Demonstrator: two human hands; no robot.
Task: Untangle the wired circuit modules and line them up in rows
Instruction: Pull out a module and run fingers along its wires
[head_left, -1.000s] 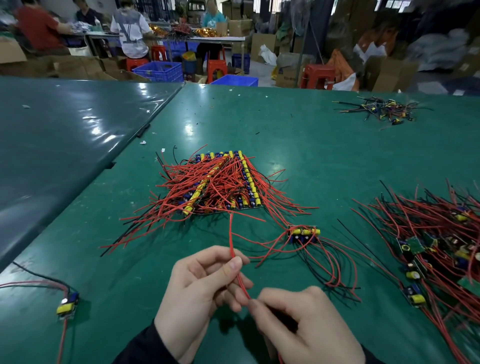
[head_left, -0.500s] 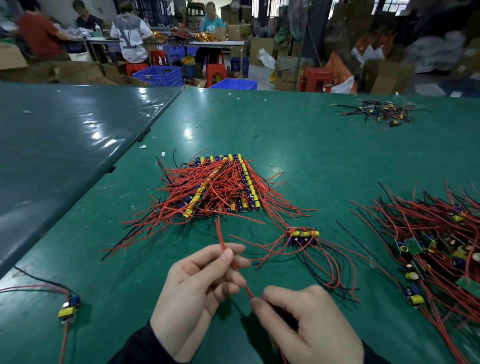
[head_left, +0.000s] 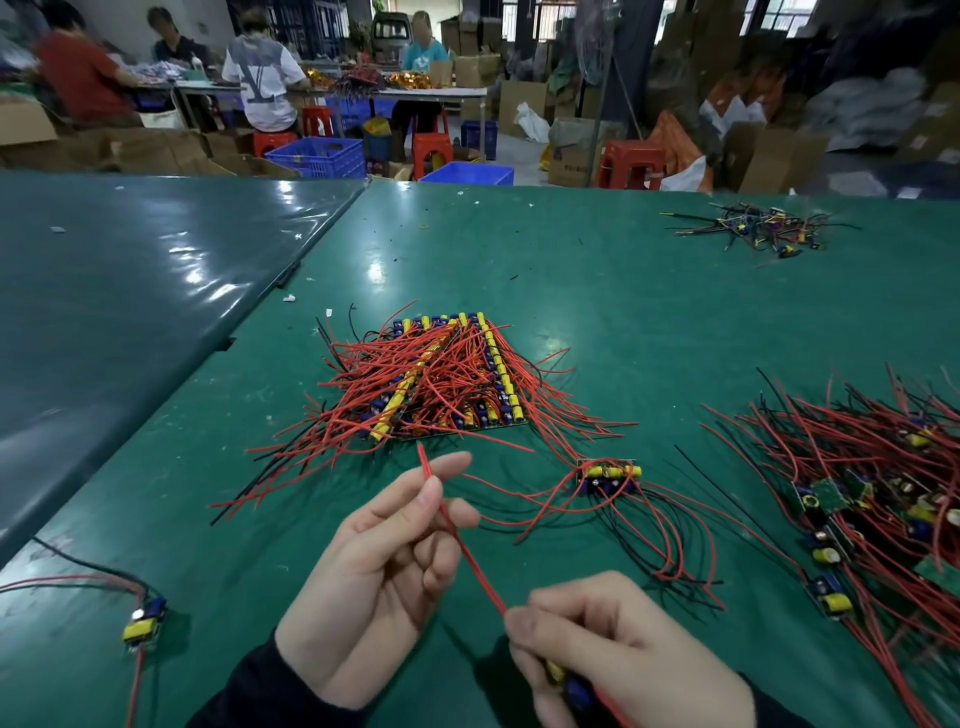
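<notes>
Hands work low over the green table (head_left: 649, 322). The left hand (head_left: 374, 566) pinches a red wire (head_left: 470, 558) between thumb and first finger, up near the wire's free tip, and its other fingers are curled loosely below. The right hand (head_left: 623, 660) has its fingers closed around a small module (head_left: 566, 680) with yellow and blue parts, and its fingertips squeeze the same red wire where it comes out. The wire runs in a straight slanted line from the right hand up to the left hand, so it looks pulled tight.

Just past the left hand, farther from the person, lies the neat stack of modules (head_left: 447, 379). Its yellow parts sit in straight rows and its red wires fan out to both sides. To the right of that stack, close to it, sits a little group of modules (head_left: 608, 475) with red and black wires looping toward the person. Farther right of the stack, by the table's edge, is the big tangled pile (head_left: 872, 493) of red wires and green boards. Far behind the stack and off to the right is a smaller dark heap of scraps (head_left: 758, 231). To the left of the stack and nearer the person, one lone module (head_left: 143, 621) lies with its red and black wires trailing off the left side.

Beyond the table, people sit at another bench among blue crates (head_left: 317, 156), red stools (head_left: 631, 163) and cardboard boxes.
</notes>
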